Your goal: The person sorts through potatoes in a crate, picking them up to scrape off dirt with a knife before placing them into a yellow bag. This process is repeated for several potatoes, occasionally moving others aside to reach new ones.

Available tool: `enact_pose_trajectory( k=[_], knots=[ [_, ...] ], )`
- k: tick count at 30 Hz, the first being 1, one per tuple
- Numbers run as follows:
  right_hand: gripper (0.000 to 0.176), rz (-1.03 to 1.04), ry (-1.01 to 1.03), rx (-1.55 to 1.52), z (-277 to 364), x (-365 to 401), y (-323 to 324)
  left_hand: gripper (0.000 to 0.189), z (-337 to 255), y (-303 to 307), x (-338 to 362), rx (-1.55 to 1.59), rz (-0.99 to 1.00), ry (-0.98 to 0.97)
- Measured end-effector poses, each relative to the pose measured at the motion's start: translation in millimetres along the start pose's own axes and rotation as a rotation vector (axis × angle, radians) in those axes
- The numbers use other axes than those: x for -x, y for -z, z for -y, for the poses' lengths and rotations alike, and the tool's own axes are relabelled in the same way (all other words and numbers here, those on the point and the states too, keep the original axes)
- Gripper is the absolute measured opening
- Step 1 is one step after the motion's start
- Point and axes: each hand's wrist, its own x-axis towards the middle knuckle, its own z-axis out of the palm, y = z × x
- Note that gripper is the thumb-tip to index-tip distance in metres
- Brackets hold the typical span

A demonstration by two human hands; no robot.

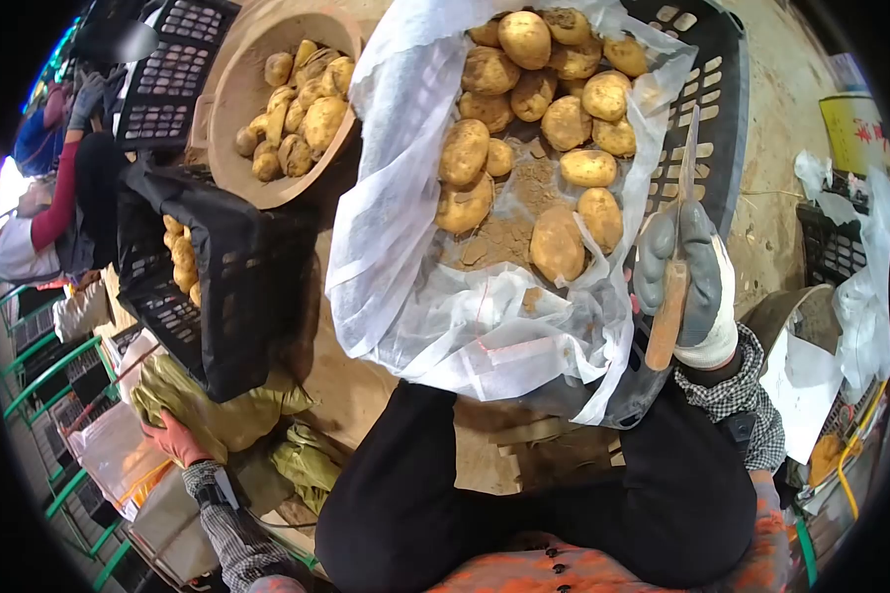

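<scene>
In my gloved right hand (687, 282) is a knife (669, 316), its wooden handle gripped and its narrow blade pointing up and away from me. That hand is at the right edge of a black plastic crate (727, 109) lined with white plastic sheeting (386, 227). Inside lie several potatoes (557, 242) and some loose soil (504, 237). My left hand (175, 439), in an orange-pink glove, is low on the left against a crumpled olive plastic sack (208, 395). Its visible fingers look apart, with nothing seen in them; part of the hand's far side is hidden.
A round tan basin (232, 109) of potatoes stands beyond the lined crate, at left. Nearer is a black-lined crate (247, 257) with several potatoes. Another person (54, 212) works at far left by a black crate (173, 74). A yellow container (855, 133) stands at right.
</scene>
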Motion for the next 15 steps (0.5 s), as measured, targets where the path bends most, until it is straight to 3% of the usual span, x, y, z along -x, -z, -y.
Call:
enact_pose_trajectory(
  k=[2,3,4,5,6,7,8,9,11,12,13,14,15],
  knots=[
    [0.037,0.028,0.040,-0.045,-3,-2,3,0.050,-110,8,16,0.303,-0.039,-0.304],
    [0.036,0.067,0.077,-0.086,-5,-2,6,0.042,-177,11,34,0.803,0.112,-0.229],
    [0.036,0.066,0.086,-0.076,-7,-3,10,0.037,-231,20,47,1.011,0.307,-0.160],
    [0.036,0.055,0.088,-0.073,-6,-3,11,0.035,-290,40,66,1.048,0.463,-0.248],
    [0.036,0.061,0.085,-0.097,-5,-4,10,0.036,-343,59,85,1.032,0.636,-0.495],
    [0.036,0.069,0.083,-0.123,-4,-4,8,0.042,-392,72,95,0.893,0.771,-0.889],
    [0.036,0.040,0.063,-0.147,-3,-3,6,0.048,-428,63,116,1.011,0.986,-1.042],
    [0.036,0.032,0.068,-0.150,-1,-2,6,0.053,-469,73,133,0.813,1.124,-1.270],
    [0.037,0.001,-0.011,-0.136,3,-1,6,0.063,-512,26,175,0.545,0.962,-1.553],
    [0.037,-0.016,-0.009,-0.150,5,-1,4,0.066,-534,8,187,0.360,0.875,-1.644],
    [0.037,-0.021,-0.007,-0.157,5,-1,5,0.070,-559,-3,193,-0.090,0.837,-1.697],
    [0.038,0.011,0.017,-0.169,5,-1,7,0.071,-573,-19,195,-0.287,0.854,-1.640],
    [0.038,0.042,0.041,-0.181,5,-1,8,0.070,-577,-46,200,-0.466,0.748,-1.707]
  ],
)
